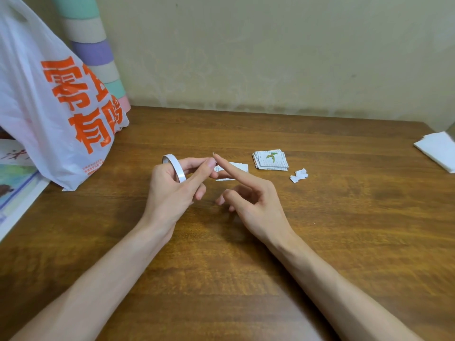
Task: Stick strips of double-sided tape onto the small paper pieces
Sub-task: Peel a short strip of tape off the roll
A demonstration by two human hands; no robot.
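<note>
The left hand (172,190) holds the roll of tape (174,167) above the table (320,217), fingers closed around the ring, the thumb and forefinger reaching toward two o'clock to meet the right forefinger. The right hand (248,200) is mostly curled, only its forefinger stretched toward eleven o'clock, with a tiny pale bit at its tip (213,154) that looks like a tape end, though it is too small to be sure. The matter turns on the single paper piece (235,168): it lies flat just behind the two fingertips, at about one o'clock from the left thumb and directly under the line of the right forefinger, its long side running roughly three to nine o'clock. The right hand is nearer to it, so it would likely press the strip down. The stack of paper pieces (270,160) waits at three o'clock from it, with torn scraps (299,175) beyond at four o'clock.
</note>
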